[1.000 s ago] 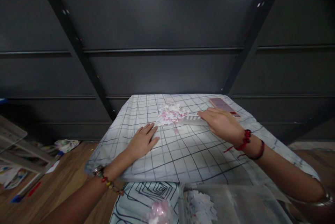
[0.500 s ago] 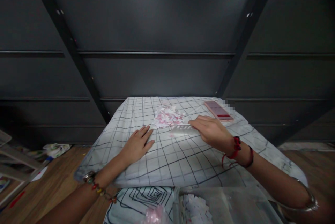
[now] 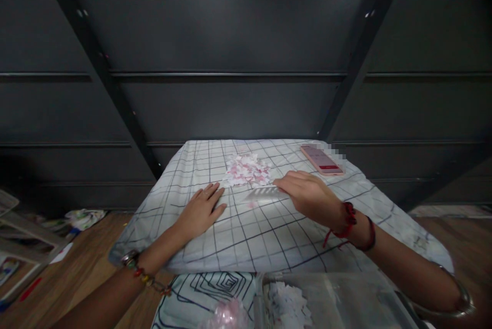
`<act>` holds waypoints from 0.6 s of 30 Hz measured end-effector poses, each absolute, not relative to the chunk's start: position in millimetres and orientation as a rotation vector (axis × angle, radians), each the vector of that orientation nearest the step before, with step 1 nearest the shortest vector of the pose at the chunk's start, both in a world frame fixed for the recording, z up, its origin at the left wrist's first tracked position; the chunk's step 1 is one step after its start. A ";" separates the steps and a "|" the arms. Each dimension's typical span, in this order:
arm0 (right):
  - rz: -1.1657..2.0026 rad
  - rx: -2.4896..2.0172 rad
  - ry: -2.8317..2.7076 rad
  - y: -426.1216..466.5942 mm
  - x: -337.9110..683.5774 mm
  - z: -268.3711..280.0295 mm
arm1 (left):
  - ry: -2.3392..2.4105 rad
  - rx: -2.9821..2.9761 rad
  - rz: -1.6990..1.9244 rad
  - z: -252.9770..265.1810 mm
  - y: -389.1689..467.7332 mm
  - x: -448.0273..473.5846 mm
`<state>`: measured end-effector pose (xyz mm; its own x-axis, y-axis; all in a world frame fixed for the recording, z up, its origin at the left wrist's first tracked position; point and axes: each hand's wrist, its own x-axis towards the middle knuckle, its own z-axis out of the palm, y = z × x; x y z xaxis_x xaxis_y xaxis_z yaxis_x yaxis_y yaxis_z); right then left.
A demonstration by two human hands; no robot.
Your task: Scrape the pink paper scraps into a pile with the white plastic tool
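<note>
Paper scraps [image 3: 248, 169] lie in a loose heap on the far middle of a table covered with a checked cloth [image 3: 253, 242]. The right hand [image 3: 309, 193] comes in from the near right, wrist low and knuckles up, its fingers pinching the end of a pale slotted tool [image 3: 263, 194] that points left along the near side of the heap. The left hand [image 3: 200, 213] rests palm down on the cloth, left of the heap and slightly nearer, its fingers a little spread and holding nothing. Both forearms slant in from the near corners; the left wrist wears a beaded bracelet [image 3: 144, 275], the right 2 red bands [image 3: 359, 226]. The scraps are thin, ragged and white with pink patches, and the cloth is white with dark lines and soft creases. At the far right lies a flat phone [image 3: 322, 160] with a pink rim, part of its right edge covered by square blocks. A clear plastic box [image 3: 346, 298] at the near right holds more white pieces [image 3: 288, 306]; to its left, a shiny pink bundle [image 3: 229, 314] lies on a pale, black-lined mat [image 3: 192, 298]. All 3 are cut off below. The fingers hide the tool's right end, and I cannot tell whether its edge touches the heap.
</note>
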<state>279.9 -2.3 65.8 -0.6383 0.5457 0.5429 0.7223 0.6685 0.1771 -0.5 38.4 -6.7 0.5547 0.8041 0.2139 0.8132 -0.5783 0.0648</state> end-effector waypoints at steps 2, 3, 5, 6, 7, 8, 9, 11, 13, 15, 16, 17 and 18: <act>-0.550 -0.978 -2.404 -0.9 276.7 66.9 | -1.423 -2.733 -0.328 -5.8 38.0 0.0; -0.557 -0.972 -2.396 0.2 274.9 66.9 | -1.423 -2.731 -0.319 -5.5 37.9 0.2; -0.551 -0.961 -2.410 1.7 272.2 66.2 | -1.419 -2.731 -0.310 -5.2 38.0 0.2; -0.537 -0.957 -2.429 1.8 271.9 65.9 | -1.414 -2.734 -0.312 -5.3 38.2 0.1; -0.517 -0.955 -2.450 1.2 272.4 65.8 | -1.410 -2.735 -0.318 -5.5 38.5 -0.1; -0.493 -0.957 -2.474 0.1 273.7 66.1 | -1.406 -2.735 -0.325 -5.8 38.8 -0.2; -0.469 -0.962 -2.499 -1.5 275.9 66.8 | -1.401 -2.734 -0.329 -6.1 39.2 -0.4; -0.423 -0.973 -2.535 -5.0 281.8 69.4 | -1.398 -2.725 -0.324 -6.6 39.6 -0.5; -0.411 -0.986 -2.524 -7.8 287.9 72.7 | -1.400 -2.718 -0.305 -6.5 39.4 0.0; -0.449 -1.022 -2.466 -9.6 292.7 75.2 | -1.406 -2.713 -0.282 -5.8 38.7 0.7; -0.484 -1.057 -2.434 -10.3 294.2 75.8 | -1.407 -2.714 -0.271 -5.2 38.3 1.0; -0.525 -1.099 -2.411 -11.3 295.1 75.7 | -1.407 -2.716 -0.257 -4.5 37.7 1.2; -0.562 -1.139 -2.399 -12.6 295.3 75.3 | -1.407 -2.718 -0.240 -3.5 37.0 1.1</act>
<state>295.3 -12.6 75.3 -0.5741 0.6225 0.5319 0.7940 0.5818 0.1761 1.1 37.0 -3.5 0.5682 0.8049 0.1711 0.8161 -0.5779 0.0083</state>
